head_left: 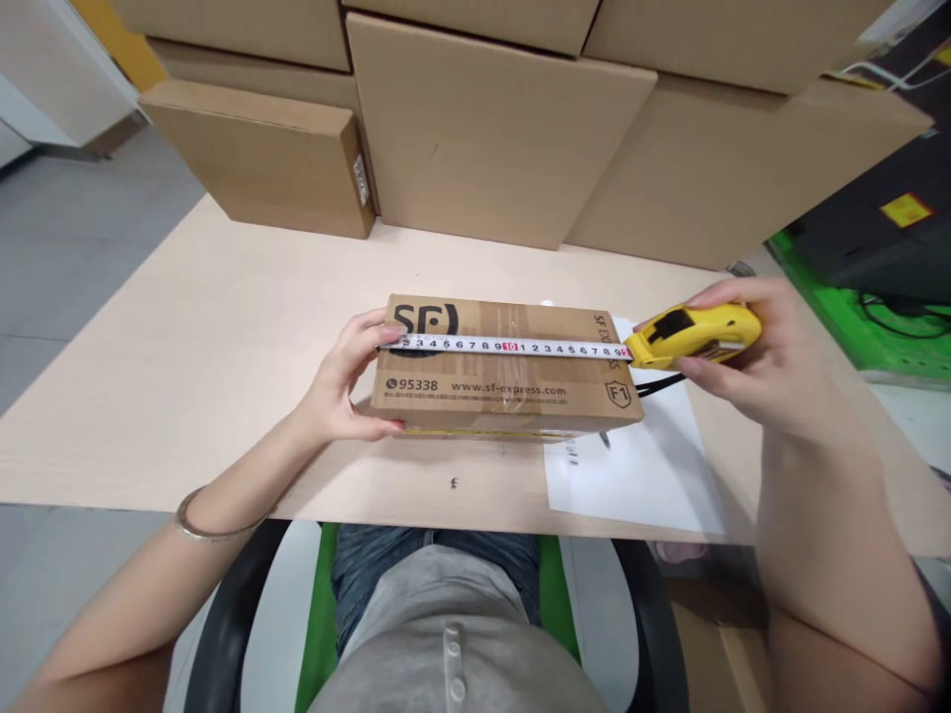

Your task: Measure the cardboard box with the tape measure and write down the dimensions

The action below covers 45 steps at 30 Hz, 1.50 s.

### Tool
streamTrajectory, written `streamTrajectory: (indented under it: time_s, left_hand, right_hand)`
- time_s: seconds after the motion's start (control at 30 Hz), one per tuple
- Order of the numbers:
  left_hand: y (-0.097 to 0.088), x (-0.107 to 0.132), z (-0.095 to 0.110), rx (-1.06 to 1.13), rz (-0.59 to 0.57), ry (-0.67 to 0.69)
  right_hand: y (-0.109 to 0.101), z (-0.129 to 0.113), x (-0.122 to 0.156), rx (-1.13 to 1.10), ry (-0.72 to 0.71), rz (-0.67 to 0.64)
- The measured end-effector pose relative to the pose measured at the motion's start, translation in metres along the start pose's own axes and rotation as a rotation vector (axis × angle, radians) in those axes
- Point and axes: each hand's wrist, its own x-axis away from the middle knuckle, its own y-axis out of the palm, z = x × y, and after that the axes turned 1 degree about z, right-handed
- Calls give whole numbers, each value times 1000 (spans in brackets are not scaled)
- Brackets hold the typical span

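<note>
A small brown cardboard box (512,391) with dark SF lettering stands on the pale table in front of me. My left hand (349,381) grips its left end, thumb low on the near side, fingertips on top pressing the tape's end. Across the box top runs the white blade (475,345) of a tape measure, from the left edge to the right edge. The tape measure's yellow case (698,332) is in my right hand (765,366), closed around it just off the box's right end. A black strap hangs beneath the case.
A white paper sheet (631,485) with handwriting lies partly under the box, a dark pen tip (604,440) on it. Large cardboard boxes (490,129) line the table's back, a flatter box (260,158) at left. The table's near edge adjoins my lap.
</note>
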Motion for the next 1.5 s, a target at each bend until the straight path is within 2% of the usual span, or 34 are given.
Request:
streamTrajectory:
  time_s: [0.17,0.3,0.47,0.57,0.7,0.8,0.93,1.07,1.1,1.17,1.2,1.23,1.3,1.33,1.4,1.5]
  left_hand:
    - [2,0,-2,38,45,-11]
    - [4,-3,0,88,39,-19]
    - [7,-10,8,95,16,-75]
    - [6,-5,16,-21,66,-46]
    - [4,7,41,-364,163,33]
    - [8,7,66,-515,126,124]
    - [22,-8,96,-440,56,246]
    - [28,-14,112,-281,-73,156]
    - [26,-14,110,-236,-108,138]
    - [20,-14,98,-160,-84,117]
    - [17,-15,86,-139,4,124]
    - [14,-17,72,-130,125,69]
    - [12,-25,40,-105,202,-139]
    - [13,-30,24,-78,201,-240]
    - [19,-40,0,20,179,-359]
    - [34,-51,-9,246,81,-425]
  right_hand:
    - [-2,-2,1,-5,36,7]
    - [1,-10,-5,-44,-13,9]
    - [20,-32,-13,-132,-11,0]
    - [32,-41,-16,-188,2,32]
    - [41,-38,-22,-280,-22,78]
    - [47,-32,-29,-296,45,104]
    - [60,-32,-37,-340,124,20]
    - [71,-41,-43,-353,102,-46]
    - [72,-42,-44,-348,93,-56]
    - [73,-44,-47,-339,73,-77]
    - [74,-44,-49,-332,68,-92]
    - [74,-44,-51,-324,66,-109]
    - [77,-45,-56,-316,37,-137]
    - [78,-46,-58,-312,14,-147]
    - [83,-49,-63,-299,-28,-166]
    - [94,-54,-72,-250,-70,-205]
